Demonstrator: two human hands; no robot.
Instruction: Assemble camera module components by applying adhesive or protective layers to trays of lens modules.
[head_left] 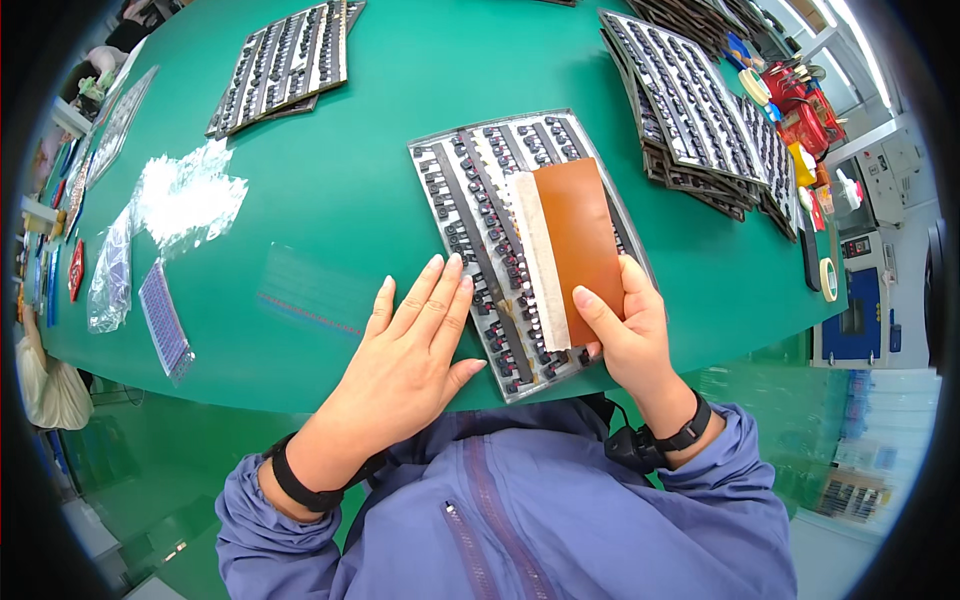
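Brown board (580,235): I have the right hand (632,328) pinching its five o'clock; left hand (405,355), fingers straight, empty, at the tray's (550,378) eight o'clock.

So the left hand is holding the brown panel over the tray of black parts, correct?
Not quite: it's the right hand, not the left hand, that holds the brown panel over the tray of black parts, as the head view shows.

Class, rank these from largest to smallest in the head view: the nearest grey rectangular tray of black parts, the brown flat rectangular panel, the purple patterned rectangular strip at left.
1. Grey rectangular tray
2. Brown flat panel, in the right hand
3. Purple patterned strip
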